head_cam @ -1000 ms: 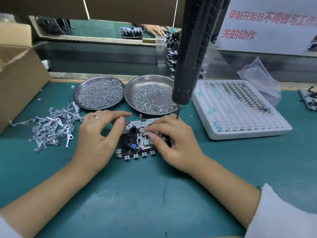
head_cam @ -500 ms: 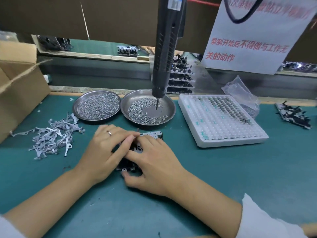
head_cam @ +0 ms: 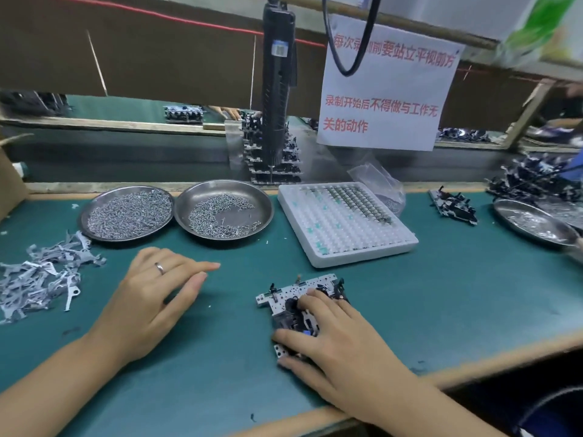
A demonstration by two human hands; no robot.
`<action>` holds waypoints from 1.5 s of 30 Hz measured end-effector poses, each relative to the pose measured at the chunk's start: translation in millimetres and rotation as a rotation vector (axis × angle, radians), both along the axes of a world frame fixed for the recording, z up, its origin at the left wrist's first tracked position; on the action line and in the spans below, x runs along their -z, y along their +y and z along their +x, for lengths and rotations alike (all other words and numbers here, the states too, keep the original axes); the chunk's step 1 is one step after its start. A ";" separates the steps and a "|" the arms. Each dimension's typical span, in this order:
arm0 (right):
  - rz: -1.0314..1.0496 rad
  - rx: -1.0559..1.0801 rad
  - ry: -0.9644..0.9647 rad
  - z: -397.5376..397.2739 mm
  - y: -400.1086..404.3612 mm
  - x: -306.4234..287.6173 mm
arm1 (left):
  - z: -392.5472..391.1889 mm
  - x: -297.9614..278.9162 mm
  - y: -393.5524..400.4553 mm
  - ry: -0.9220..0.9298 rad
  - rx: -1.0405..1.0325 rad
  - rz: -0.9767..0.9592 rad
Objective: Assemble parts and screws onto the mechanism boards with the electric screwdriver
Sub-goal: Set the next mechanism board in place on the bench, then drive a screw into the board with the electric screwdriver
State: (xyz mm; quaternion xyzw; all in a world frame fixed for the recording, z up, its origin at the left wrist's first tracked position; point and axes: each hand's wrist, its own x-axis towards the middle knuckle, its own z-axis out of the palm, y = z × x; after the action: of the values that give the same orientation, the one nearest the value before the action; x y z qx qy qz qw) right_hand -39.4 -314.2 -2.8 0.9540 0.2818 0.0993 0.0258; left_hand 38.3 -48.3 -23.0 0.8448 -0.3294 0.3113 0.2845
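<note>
I note my right hand (head_cam: 344,339) lies on the mechanism board (head_cam: 295,294) on the green mat (head_cam: 441,294), near the front edge; fingers curl over its dark rear part and the thumb sits against its near side, so it grips the board. My left hand (head_cam: 154,298) rests flat on the mat, fingers relaxed and straight, holding nothing, well apart from the board. The electric screwdriver (head_cam: 277,89) hangs upright above the far side of the bench, untouched. Behind the hands: two metal dishes of screws (head_cam: 126,214) (head_cam: 224,212) side by side, and a white parts tray (head_cam: 347,222) to their right. A heap of grey stamped parts (head_cam: 41,279) lies left of my left hand.
</note>
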 end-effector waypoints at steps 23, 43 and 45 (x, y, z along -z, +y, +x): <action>0.162 0.224 -0.105 46.1 -47.7 -14.6 | 2.3 -0.5 -5.9 -0.019 -0.074 0.079; 0.892 -0.318 -0.154 134.0 113.5 17.4 | 99.6 -80.7 -10.4 0.194 -0.386 -0.247; 0.915 -0.314 -0.161 136.5 113.1 19.2 | 138.7 -93.5 -30.6 0.244 -0.347 -0.197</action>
State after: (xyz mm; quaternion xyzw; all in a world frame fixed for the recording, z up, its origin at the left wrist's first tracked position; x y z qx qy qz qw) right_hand 97.2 -201.1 -21.9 0.8028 0.3468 0.2890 -0.3896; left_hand 177.0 -78.9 70.5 0.8882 -0.1104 0.2820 0.3454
